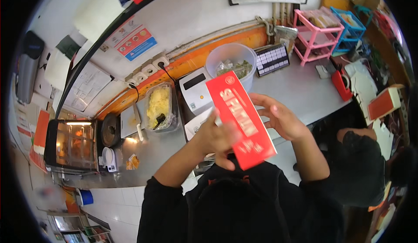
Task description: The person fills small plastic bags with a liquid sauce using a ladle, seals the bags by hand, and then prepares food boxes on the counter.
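Note:
A red cardboard box (241,122) with pale printed lettering is held up before my chest, tilted, over the counter's front edge. My left hand (217,136) is at its left side, with blurred fingers across the printed face and the thumb lower down. On the other side, my right hand (284,117) has its fingers spread at the box's right edge. Some of those fingertips pass behind the box, so their contact is hidden. Behind the box are a white label printer (196,91) and a translucent plastic tub (228,51) holding small bags and greens.
Left along the steel counter (163,151) are a tub of yellow food (159,102), a knife (138,125), a kitchen scale (109,159) and a lit display warmer (76,145). Rightward stand a pink rack (316,37) and a red tape dispenser (341,84). Another person (356,171) is close on my right.

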A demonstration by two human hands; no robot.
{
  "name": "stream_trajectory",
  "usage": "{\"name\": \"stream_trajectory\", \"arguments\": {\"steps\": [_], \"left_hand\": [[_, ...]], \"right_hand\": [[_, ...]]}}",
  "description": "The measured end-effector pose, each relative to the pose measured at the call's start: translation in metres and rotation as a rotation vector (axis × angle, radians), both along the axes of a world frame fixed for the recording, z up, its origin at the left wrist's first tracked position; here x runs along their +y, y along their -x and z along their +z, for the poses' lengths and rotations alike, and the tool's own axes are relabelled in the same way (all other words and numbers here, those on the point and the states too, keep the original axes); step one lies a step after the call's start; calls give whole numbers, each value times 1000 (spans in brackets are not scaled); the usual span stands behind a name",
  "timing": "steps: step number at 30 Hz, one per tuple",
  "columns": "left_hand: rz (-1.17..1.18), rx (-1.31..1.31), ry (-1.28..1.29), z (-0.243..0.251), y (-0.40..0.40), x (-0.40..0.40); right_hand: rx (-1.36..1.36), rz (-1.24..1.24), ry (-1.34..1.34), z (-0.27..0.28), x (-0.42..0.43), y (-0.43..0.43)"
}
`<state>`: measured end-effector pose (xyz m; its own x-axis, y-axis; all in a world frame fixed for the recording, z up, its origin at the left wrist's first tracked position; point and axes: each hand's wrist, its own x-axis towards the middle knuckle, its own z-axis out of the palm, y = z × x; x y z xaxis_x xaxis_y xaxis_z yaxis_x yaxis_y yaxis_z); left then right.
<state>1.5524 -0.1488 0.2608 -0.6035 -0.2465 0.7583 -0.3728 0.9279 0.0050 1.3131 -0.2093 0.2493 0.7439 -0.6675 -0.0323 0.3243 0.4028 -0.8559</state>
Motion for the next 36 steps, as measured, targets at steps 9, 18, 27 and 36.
{"name": "stream_trajectory", "arguments": {"steps": [9, 18, 27, 36], "left_hand": [[85, -404, 147, -54, -26, 2], [-125, 1005, -1463, -98, 2, 38], [-234, 1378, -1562, -86, -26, 39], [-392, 1540, -1618, -162, -46, 37]], "right_hand": [[-40, -53, 81, -24, 11, -30], [477, -264, 892, -44, 25, -53], [-62, 87, -208, -76, -17, -4], [70, -46, -170, -140, -71, -22]]}}
